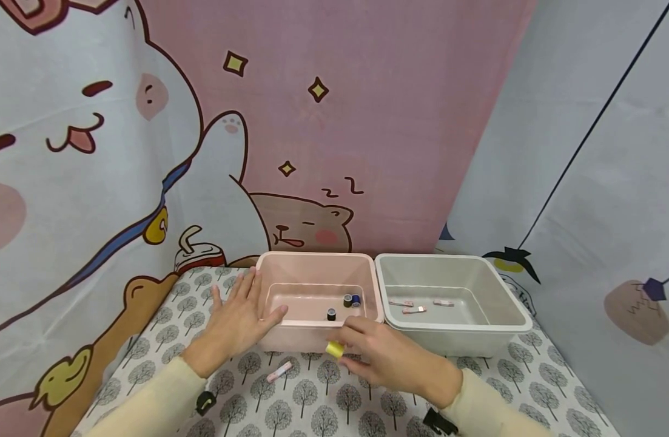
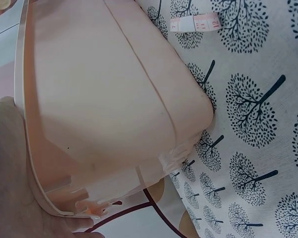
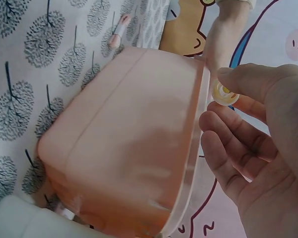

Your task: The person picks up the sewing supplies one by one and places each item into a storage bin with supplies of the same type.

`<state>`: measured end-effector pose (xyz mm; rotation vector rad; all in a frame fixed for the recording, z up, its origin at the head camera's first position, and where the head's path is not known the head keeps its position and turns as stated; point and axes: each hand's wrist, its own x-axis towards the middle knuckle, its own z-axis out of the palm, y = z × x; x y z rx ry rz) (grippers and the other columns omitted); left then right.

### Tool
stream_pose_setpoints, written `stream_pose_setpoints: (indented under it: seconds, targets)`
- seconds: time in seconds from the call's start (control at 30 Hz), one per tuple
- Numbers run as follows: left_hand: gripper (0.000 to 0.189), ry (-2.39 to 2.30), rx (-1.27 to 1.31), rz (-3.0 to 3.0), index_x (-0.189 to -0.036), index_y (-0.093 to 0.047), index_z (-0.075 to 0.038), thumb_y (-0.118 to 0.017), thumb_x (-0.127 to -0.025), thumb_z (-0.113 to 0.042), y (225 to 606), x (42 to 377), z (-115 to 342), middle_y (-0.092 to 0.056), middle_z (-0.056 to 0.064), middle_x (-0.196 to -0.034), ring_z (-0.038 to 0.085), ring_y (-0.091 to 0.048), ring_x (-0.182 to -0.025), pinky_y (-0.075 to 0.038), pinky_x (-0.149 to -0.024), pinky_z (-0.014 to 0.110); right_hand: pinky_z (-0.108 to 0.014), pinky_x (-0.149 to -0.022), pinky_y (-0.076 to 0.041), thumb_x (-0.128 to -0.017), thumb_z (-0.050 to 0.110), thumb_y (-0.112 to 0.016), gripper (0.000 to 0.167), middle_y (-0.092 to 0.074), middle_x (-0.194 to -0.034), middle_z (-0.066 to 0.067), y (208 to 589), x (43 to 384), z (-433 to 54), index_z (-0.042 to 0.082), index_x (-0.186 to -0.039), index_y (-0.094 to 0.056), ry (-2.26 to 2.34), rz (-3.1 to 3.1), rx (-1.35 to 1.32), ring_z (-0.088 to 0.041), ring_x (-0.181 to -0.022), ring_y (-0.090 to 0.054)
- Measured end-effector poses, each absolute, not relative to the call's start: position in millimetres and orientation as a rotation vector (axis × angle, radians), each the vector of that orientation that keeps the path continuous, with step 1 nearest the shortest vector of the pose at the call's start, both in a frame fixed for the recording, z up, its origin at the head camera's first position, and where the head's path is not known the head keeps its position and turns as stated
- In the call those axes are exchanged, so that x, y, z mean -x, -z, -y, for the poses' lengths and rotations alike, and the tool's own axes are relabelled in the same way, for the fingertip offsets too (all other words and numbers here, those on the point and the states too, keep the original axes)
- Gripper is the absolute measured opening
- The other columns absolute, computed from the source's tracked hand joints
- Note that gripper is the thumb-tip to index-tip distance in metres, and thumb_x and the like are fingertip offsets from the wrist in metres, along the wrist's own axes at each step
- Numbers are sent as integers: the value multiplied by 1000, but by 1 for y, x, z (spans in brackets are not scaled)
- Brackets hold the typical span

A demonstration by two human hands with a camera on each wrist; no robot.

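Observation:
My right hand (image 1: 375,352) pinches a yellow thread spool (image 1: 335,349) between thumb and index finger, in front of the pink bin (image 1: 307,334). In the right wrist view the spool (image 3: 224,93) shows its round end, close to the bin's rim, with the other fingers loosely bent. My left hand (image 1: 236,318) rests at the bin's left front corner, fingers extended along the side and thumb towards the front rim. Inside the bin lie a blue spool (image 1: 356,300) and two dark spools, one (image 1: 331,314) nearer the front.
A folded measuring tape (image 1: 279,371) with printed numbers lies on the tree-patterned tablecloth (image 1: 278,414) before the pink bin. To the right stands a pale grey bin (image 1: 454,341) holding several similar small strips (image 1: 414,309). Behind hangs a cartoon-printed curtain (image 1: 389,121).

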<state>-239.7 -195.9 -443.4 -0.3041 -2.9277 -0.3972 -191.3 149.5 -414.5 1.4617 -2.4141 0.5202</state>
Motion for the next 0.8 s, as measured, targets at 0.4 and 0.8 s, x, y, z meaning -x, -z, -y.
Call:
stream_pose_setpoints:
  seconds: [0.4,0.8]
  targets:
    - [115,398,309,2935,-184,-21,4,-44,-113,-84,442,238,196,-14,23,-195,51,-17,-182,1,-135,94,-12,-93,-65,-101,18,-93,35,-80,-123,2,402,201,-145,12,-133,-80,-534,2450,-1440,-10,-103,-77]
    - [115,407,308,2941,-184,-21,3,-43,-113,-84,441,238,196,-12,22,-195,51,-17,-182,1,-135,94,-25,-94,-71,-105,16,-89,34,-84,-122,-1,387,224,-148,10,-137,-78,-651,2417,-1396,-11,-106,-83]
